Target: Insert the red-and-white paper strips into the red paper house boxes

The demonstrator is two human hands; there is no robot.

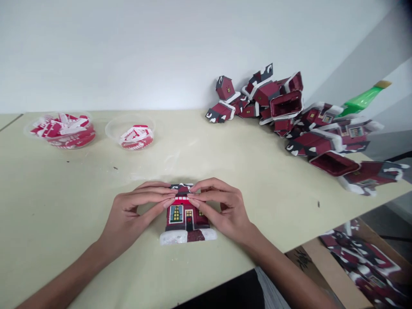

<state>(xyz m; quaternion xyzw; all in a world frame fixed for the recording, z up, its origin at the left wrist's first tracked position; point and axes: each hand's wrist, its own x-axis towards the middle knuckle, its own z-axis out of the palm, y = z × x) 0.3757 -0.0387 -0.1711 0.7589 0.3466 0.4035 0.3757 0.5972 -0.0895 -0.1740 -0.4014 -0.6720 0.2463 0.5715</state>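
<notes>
A small red model house [186,218] with a white snowy base, yellow windows and a dark roof lies on the pale table [64,193] right in front of me. My left hand [135,210] pinches its upper left edge with thumb and fingertips. My right hand [222,206] pinches the upper right edge the same way, fingertips nearly meeting the left ones over a red and white strip under the roof.
Two clear plastic bowls of red and white pieces stand at the far left [62,129] and beside it [133,134]. A heap of several red houses [289,111] spreads along the back right. A green bottle [363,99] leans there. More houses fill a box [363,262] below the table edge.
</notes>
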